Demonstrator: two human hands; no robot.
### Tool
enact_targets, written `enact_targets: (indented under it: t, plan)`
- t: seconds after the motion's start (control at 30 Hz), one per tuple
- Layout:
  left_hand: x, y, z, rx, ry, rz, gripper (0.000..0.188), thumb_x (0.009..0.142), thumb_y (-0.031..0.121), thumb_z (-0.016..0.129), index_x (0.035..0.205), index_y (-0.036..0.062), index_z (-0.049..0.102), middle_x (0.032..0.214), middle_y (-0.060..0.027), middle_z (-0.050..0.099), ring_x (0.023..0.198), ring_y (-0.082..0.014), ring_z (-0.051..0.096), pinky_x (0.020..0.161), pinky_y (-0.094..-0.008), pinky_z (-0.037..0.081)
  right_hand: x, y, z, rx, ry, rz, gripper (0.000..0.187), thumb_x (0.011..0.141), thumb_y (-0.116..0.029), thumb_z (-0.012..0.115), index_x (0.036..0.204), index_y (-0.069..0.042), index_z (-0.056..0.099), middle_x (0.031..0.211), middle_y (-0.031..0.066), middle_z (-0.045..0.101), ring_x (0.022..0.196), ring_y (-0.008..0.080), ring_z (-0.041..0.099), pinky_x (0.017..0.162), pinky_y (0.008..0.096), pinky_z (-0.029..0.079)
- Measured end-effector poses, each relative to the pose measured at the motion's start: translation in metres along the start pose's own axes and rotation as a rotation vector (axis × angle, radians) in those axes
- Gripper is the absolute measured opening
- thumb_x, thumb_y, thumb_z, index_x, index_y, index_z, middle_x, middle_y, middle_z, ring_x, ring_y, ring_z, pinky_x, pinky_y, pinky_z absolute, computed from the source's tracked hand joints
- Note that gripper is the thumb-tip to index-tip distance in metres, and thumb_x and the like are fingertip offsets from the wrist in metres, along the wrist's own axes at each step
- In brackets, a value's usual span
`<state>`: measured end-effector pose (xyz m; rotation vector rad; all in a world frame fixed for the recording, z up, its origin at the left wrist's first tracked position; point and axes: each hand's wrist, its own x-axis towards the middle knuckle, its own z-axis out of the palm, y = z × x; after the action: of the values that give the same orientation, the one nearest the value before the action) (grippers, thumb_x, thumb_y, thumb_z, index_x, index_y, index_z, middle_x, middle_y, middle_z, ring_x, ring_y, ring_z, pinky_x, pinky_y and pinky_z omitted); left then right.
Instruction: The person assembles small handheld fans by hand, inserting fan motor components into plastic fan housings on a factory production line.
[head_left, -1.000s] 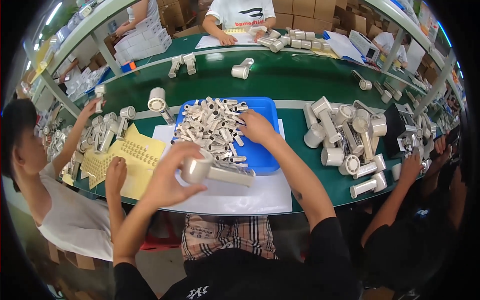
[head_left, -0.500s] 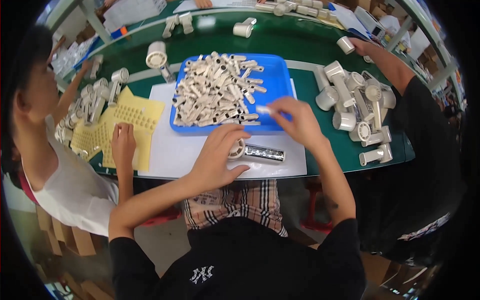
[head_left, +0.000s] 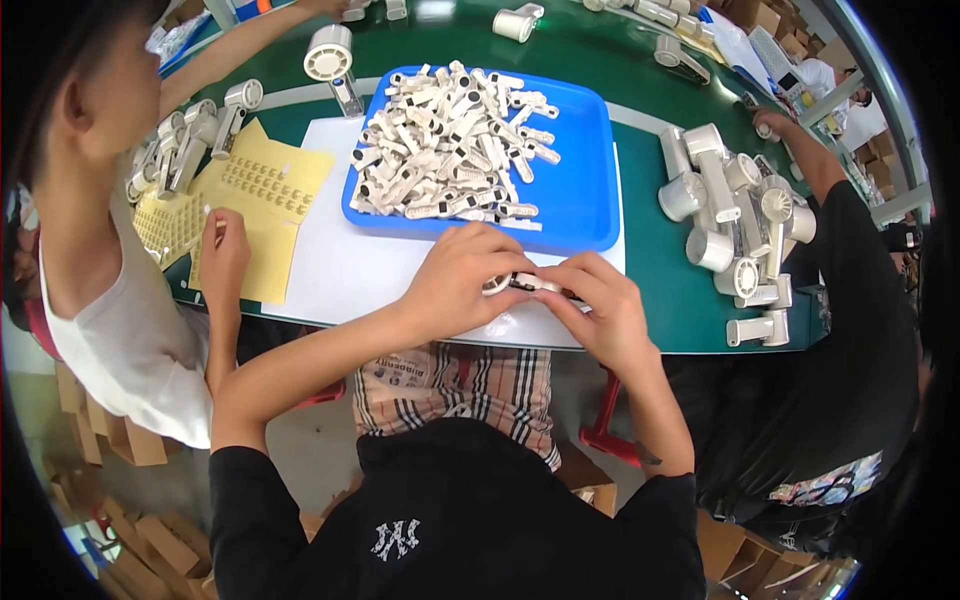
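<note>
Hands (head_left: 465, 272) (head_left: 602, 308) on fan (head_left: 497, 284), near table edge (head_left: 700, 351)

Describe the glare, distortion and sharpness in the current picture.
Head view: pale glare on the green bench and white sheet; head view: the grey strip arches, the corners go black; head view: tray, left hand and right hand look fairly sharp.

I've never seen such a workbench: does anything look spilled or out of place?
Nothing clearly stands out as spilled or misplaced. The small white parts lie jumbled, but within the blue tray; the white devices at right are heaped loosely.
</note>
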<state>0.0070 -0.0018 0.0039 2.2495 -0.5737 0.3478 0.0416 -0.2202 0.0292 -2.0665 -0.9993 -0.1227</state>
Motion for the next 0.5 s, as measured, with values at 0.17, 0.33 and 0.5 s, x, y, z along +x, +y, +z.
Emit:
enact_targets:
  t: [0.17, 0.33, 0.5]
  plan:
    - [-0.001, -0.001, 0.006, 0.028, 0.023, 0.005, 0.021, 0.081, 0.023, 0.076, 0.096, 0.0081, 0.076, 0.102, -0.0048, 0.068, 0.1, -0.0251, 0.058, 0.087, -0.0392, 0.043, 0.007, -0.003, 0.009, 0.153, 0.033, 0.058, 0.027, 0.08, -0.009, 0.08, 0.107, -0.007, 0.074, 0.089, 0.0062, 0.063, 0.071, 0.0177, 0.062, 0.062, 0.0289, 0.05]
    - [-0.003, -0.003, 0.006, -0.021, 0.024, 0.011, 0.024, 0.082, 0.022, 0.076, 0.101, 0.0068, 0.075, 0.101, -0.0053, 0.068, 0.099, -0.0263, 0.057, 0.085, -0.0391, 0.044, 0.012, 0.006, -0.005, 0.329, -0.189, 0.128, 0.034, 0.083, -0.001, 0.075, 0.116, -0.009, 0.073, 0.096, 0.0059, 0.061, 0.083, 0.0176, 0.06, 0.073, 0.0295, 0.051]
    - [0.002, 0.003, 0.001, -0.045, -0.03, -0.017, 0.038, 0.079, 0.019, 0.076, 0.114, 0.0043, 0.069, 0.104, -0.0096, 0.066, 0.1, -0.0301, 0.058, 0.087, -0.0408, 0.048, 0.006, 0.019, 0.003, 0.502, 0.024, 0.256, 0.029, 0.083, 0.003, 0.072, 0.112, -0.001, 0.066, 0.113, 0.0079, 0.069, 0.09, 0.0159, 0.067, 0.079, 0.0279, 0.054]
